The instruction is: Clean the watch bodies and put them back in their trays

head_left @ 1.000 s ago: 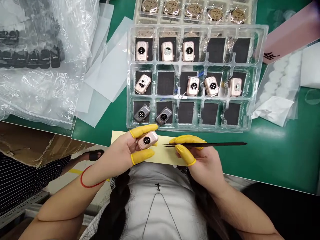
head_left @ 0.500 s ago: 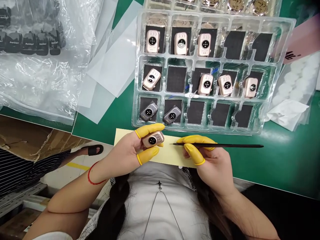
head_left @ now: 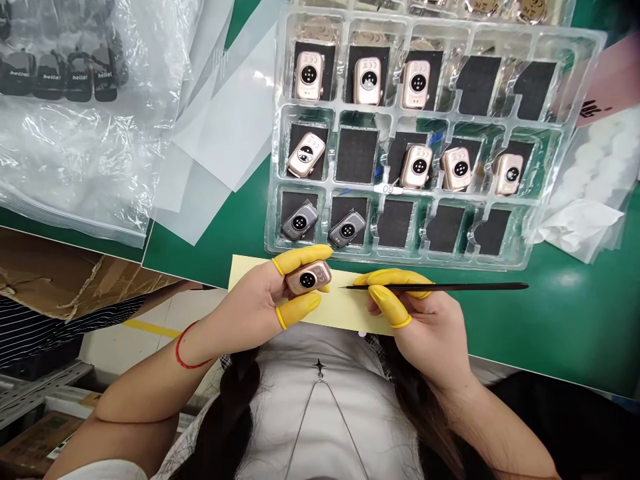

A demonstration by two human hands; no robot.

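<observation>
My left hand (head_left: 265, 293) holds a rose-gold smartwatch body (head_left: 309, 277) between yellow-covered thumb and fingers. Its back, with a round black sensor window, faces up. In my right hand (head_left: 423, 320), thumb and finger in yellow finger cots pinch black tweezers (head_left: 465, 287), whose fine tip points left at the watch with a small gap between. Below both hands lies a pale yellow sheet (head_left: 345, 310). Just beyond it, a clear plastic tray (head_left: 373, 257) carries rose-gold watch bodies (head_left: 418, 83) and two dark grey ones (head_left: 347, 229), backs up, in black-lined compartments.
Another tray (head_left: 555, 10) with round gold-coloured cases sits at the far edge. Translucent sheets (head_left: 225, 127) and a plastic bag (head_left: 85, 153) of black pieces lie left. A white tissue (head_left: 583, 223) lies right on the green table (head_left: 500, 327). Cardboard (head_left: 75, 287) stands below left.
The view has shifted slightly, so the tray appears a little displaced. A person's sandalled foot at the left is no longer visible. Both hands keep their hold on the watch and the tweezers.
</observation>
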